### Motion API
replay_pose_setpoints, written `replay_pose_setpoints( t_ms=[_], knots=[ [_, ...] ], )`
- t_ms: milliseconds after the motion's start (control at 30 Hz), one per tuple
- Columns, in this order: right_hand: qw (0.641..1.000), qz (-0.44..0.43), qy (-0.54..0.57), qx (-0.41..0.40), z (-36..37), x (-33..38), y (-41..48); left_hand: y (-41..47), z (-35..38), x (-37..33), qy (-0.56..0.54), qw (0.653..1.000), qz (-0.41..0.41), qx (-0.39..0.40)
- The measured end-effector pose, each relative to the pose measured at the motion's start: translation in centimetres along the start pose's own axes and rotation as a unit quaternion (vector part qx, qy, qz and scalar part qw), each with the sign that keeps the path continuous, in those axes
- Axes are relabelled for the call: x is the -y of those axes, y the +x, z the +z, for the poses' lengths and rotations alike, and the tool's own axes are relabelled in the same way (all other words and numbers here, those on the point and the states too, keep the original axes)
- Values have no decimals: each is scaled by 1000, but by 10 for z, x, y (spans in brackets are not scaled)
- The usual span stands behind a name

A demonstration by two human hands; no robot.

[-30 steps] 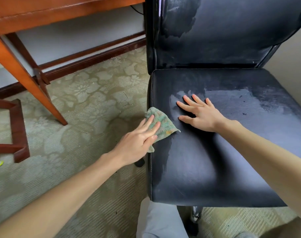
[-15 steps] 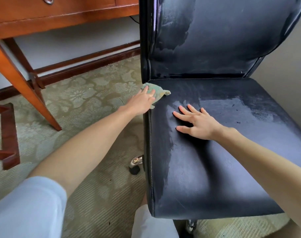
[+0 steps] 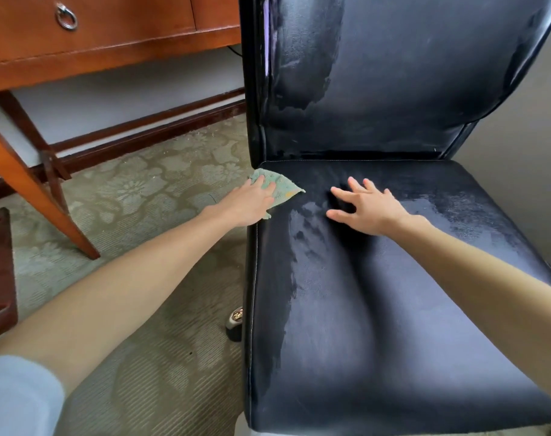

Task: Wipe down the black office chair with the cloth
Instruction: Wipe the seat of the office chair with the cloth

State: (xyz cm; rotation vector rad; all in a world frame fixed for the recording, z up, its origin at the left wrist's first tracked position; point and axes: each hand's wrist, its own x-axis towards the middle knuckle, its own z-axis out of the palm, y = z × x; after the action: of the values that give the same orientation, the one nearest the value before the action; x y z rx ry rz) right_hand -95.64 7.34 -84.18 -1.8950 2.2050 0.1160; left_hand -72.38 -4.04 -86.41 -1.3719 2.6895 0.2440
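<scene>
The black office chair [image 3: 378,309] fills the right half of the view, its seat streaked with damp patches and its backrest upright behind. A green cloth [image 3: 282,186] lies on the seat's back left corner. My left hand [image 3: 249,201] presses flat on the cloth with straight fingers, at the seat's left edge. My right hand [image 3: 367,206] hovers or rests lightly on the seat just right of the cloth, fingers spread and holding nothing.
A wooden desk [image 3: 110,36] with a ring-pull drawer stands at the upper left, one slanted leg [image 3: 41,202] reaching the patterned carpet [image 3: 142,357]. A chair caster [image 3: 235,324] shows under the seat's left edge. A beige wall [image 3: 526,184] is close on the right.
My left hand slid the cloth from the front-left side of the seat back to its rear left corner. My right hand lifted a little, fingers spreading.
</scene>
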Motion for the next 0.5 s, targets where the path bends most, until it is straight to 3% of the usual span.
replay_pose_setpoints(
  t_ms=[200, 400, 500],
  knots=[
    [1000, -12, -1, 12, 8, -8, 2, 65, -8, -4, 22, 1000, 2, -15],
    [997, -53, 41, 40, -4, -42, 0, 101, -19, -9, 119, 990, 66, -25],
    [999, 13, 0, 36, -18, -96, -9, 117, -21, -18, 147, 986, 71, -24]
  ],
)
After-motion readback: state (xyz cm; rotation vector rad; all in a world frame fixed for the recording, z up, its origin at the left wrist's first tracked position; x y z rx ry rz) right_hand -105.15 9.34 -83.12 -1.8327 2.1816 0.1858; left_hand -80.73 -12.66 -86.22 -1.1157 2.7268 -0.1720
